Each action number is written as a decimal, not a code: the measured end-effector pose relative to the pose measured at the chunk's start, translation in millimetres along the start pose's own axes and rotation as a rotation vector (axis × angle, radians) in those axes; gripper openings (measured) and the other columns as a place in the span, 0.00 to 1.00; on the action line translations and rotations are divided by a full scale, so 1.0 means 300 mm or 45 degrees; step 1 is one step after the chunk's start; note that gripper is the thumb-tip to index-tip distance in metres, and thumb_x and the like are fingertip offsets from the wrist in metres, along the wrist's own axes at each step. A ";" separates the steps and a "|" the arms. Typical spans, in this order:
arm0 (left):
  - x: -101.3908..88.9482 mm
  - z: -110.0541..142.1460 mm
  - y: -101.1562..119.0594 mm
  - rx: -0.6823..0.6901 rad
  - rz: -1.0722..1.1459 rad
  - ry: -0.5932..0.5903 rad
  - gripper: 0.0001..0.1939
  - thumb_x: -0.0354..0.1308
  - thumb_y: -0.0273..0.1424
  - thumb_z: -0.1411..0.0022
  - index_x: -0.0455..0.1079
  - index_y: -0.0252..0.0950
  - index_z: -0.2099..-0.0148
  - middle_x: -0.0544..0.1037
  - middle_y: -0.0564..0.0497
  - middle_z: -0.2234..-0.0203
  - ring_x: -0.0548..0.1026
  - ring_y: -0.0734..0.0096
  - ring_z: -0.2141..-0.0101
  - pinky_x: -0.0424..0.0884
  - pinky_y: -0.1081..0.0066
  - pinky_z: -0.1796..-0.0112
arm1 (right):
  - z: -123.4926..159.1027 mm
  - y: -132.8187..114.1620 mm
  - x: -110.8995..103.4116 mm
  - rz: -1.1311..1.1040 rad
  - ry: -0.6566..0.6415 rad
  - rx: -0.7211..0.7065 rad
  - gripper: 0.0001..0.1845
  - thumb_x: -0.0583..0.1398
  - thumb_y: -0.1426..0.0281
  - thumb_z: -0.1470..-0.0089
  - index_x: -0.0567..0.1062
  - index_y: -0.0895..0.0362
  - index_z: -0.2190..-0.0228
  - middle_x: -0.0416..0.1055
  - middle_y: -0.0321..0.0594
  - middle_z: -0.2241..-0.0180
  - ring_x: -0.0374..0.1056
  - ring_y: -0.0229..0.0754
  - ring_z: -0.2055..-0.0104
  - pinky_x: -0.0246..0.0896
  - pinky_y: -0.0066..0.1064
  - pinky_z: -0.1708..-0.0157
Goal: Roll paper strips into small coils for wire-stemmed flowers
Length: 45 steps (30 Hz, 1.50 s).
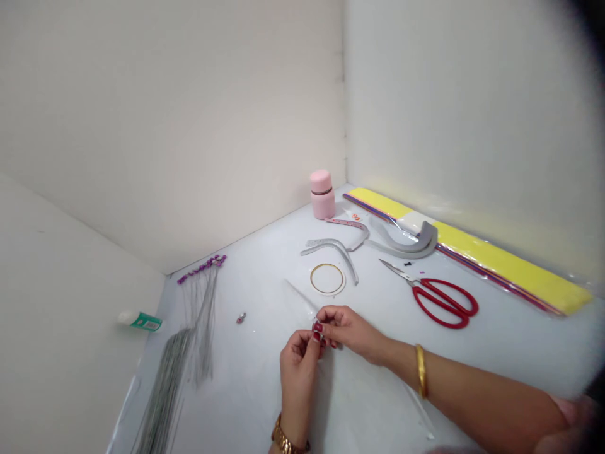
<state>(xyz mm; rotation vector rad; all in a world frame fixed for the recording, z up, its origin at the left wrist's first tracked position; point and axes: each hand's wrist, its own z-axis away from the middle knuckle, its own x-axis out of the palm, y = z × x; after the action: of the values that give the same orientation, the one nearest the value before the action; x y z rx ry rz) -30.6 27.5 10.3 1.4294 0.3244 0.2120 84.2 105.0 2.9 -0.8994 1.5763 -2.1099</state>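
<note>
Both hands meet low in the middle of the view, just above the white tabletop (pixel 255 391). My left hand (pixel 297 366) is closed, thumb against the fingers, at the same spot where my right hand (pixel 352 331) pinches. A thin whitish strip (pixel 300 296) runs up and left from the pinched fingertips. Exactly what lies between the fingertips is mostly hidden. Beyond the hands lies a roll of narrow gold-edged tape (pixel 312 277). Left of them sits a small silvery and reddish piece (pixel 241 318), too small to name.
Red-handled scissors (pixel 447 302) lie partly open at right. Behind are curved grey strips (pixel 331 244), a pink bottle (pixel 322 197) and a yellow packet (pixel 496 258) along the wall. At left are thin wires (pixel 165 378), purple-tipped stems (pixel 203 270) and a green-white tube (pixel 142 320).
</note>
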 end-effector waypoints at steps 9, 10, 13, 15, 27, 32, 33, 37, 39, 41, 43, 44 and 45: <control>-0.048 0.005 0.029 0.720 -0.823 0.017 0.15 0.48 0.22 0.43 0.68 0.39 0.55 0.74 0.46 0.58 0.65 0.62 0.53 0.41 0.52 0.46 | 0.016 -0.010 0.001 0.110 -0.134 -0.056 0.12 0.62 0.64 0.57 0.69 0.60 0.75 0.64 0.32 0.79 0.59 0.32 0.76 0.54 0.25 0.74; -0.048 0.005 0.033 0.633 -0.783 0.027 0.12 0.49 0.24 0.43 0.70 0.38 0.58 0.75 0.47 0.63 0.68 0.63 0.57 0.41 0.53 0.46 | 0.015 -0.009 0.000 0.112 -0.122 -0.056 0.12 0.63 0.64 0.57 0.69 0.60 0.74 0.64 0.32 0.79 0.59 0.32 0.76 0.54 0.25 0.74; -0.046 0.006 0.044 0.276 -0.453 0.123 0.05 0.54 0.30 0.46 0.71 0.37 0.67 0.74 0.49 0.70 0.70 0.65 0.65 0.51 0.57 0.49 | 0.009 -0.006 -0.005 0.116 -0.068 -0.027 0.12 0.62 0.65 0.56 0.69 0.60 0.71 0.62 0.30 0.81 0.57 0.31 0.79 0.50 0.23 0.79; -0.043 0.008 0.048 0.102 -0.276 0.130 0.07 0.54 0.33 0.46 0.69 0.36 0.66 0.74 0.48 0.70 0.70 0.65 0.66 0.61 0.62 0.56 | 0.007 -0.004 -0.008 0.119 -0.031 0.001 0.11 0.61 0.65 0.55 0.69 0.60 0.72 0.62 0.30 0.83 0.55 0.30 0.82 0.47 0.22 0.82; -0.038 0.006 0.061 -0.076 -0.044 0.030 0.10 0.55 0.30 0.48 0.66 0.35 0.61 0.76 0.45 0.68 0.73 0.68 0.68 0.68 0.70 0.67 | 0.017 -0.032 0.007 0.046 -0.029 0.114 0.14 0.60 0.62 0.56 0.67 0.61 0.76 0.64 0.31 0.83 0.56 0.28 0.84 0.48 0.21 0.84; -0.045 0.013 0.059 0.181 -0.280 0.035 0.10 0.57 0.32 0.49 0.73 0.36 0.64 0.77 0.46 0.69 0.73 0.65 0.67 0.68 0.68 0.63 | 0.021 -0.038 0.007 0.038 -0.080 0.131 0.14 0.60 0.61 0.56 0.66 0.60 0.76 0.63 0.30 0.84 0.57 0.28 0.84 0.49 0.20 0.84; -0.045 0.014 0.056 0.143 -0.256 0.052 0.10 0.57 0.32 0.49 0.73 0.36 0.64 0.77 0.46 0.69 0.74 0.65 0.67 0.68 0.68 0.64 | 0.022 -0.038 0.008 0.042 -0.084 0.130 0.14 0.59 0.61 0.55 0.66 0.60 0.76 0.63 0.30 0.84 0.57 0.28 0.84 0.49 0.20 0.84; -0.042 0.008 0.045 0.002 -0.173 0.092 0.09 0.58 0.33 0.50 0.72 0.34 0.66 0.77 0.46 0.70 0.74 0.65 0.67 0.68 0.69 0.64 | 0.024 -0.031 0.014 0.080 -0.088 0.117 0.11 0.58 0.64 0.54 0.66 0.60 0.76 0.63 0.30 0.84 0.57 0.28 0.84 0.48 0.20 0.84; -0.041 0.001 0.042 -0.050 -0.143 0.089 0.09 0.58 0.33 0.50 0.71 0.33 0.66 0.77 0.45 0.70 0.74 0.66 0.67 0.69 0.70 0.66 | 0.024 -0.028 0.016 0.105 -0.087 0.108 0.09 0.57 0.66 0.54 0.66 0.60 0.76 0.63 0.30 0.83 0.56 0.28 0.84 0.48 0.20 0.84; -0.041 -0.004 0.042 -0.105 -0.105 0.085 0.11 0.58 0.33 0.51 0.71 0.33 0.64 0.78 0.45 0.72 0.74 0.67 0.70 0.69 0.71 0.68 | 0.024 -0.025 0.016 0.129 -0.085 0.098 0.07 0.57 0.68 0.54 0.66 0.60 0.76 0.63 0.30 0.83 0.57 0.28 0.84 0.48 0.21 0.84; -0.041 -0.006 0.045 -0.144 -0.081 0.083 0.12 0.59 0.33 0.51 0.72 0.32 0.65 0.78 0.46 0.73 0.75 0.68 0.71 0.69 0.71 0.68 | 0.024 -0.022 0.013 0.151 -0.083 0.087 0.05 0.56 0.69 0.54 0.66 0.60 0.75 0.63 0.30 0.82 0.57 0.29 0.83 0.49 0.21 0.84; -0.041 -0.005 0.048 -0.159 -0.079 0.084 0.11 0.59 0.34 0.52 0.72 0.32 0.66 0.78 0.46 0.73 0.74 0.68 0.71 0.69 0.72 0.69 | 0.024 -0.019 0.011 0.161 -0.081 0.080 0.05 0.56 0.70 0.54 0.66 0.59 0.75 0.63 0.30 0.82 0.57 0.29 0.83 0.49 0.21 0.84; -0.041 -0.004 0.051 -0.172 -0.082 0.085 0.11 0.60 0.34 0.52 0.73 0.32 0.67 0.79 0.46 0.73 0.74 0.67 0.72 0.69 0.72 0.69 | 0.024 -0.017 0.009 0.171 -0.079 0.072 0.05 0.55 0.70 0.54 0.66 0.59 0.75 0.63 0.30 0.82 0.57 0.29 0.83 0.49 0.21 0.83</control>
<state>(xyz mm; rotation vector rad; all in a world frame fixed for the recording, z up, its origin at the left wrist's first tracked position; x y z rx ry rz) -41.9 26.5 26.6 1.2788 0.4032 0.2256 87.5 99.6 9.7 -0.8086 1.4949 -2.0038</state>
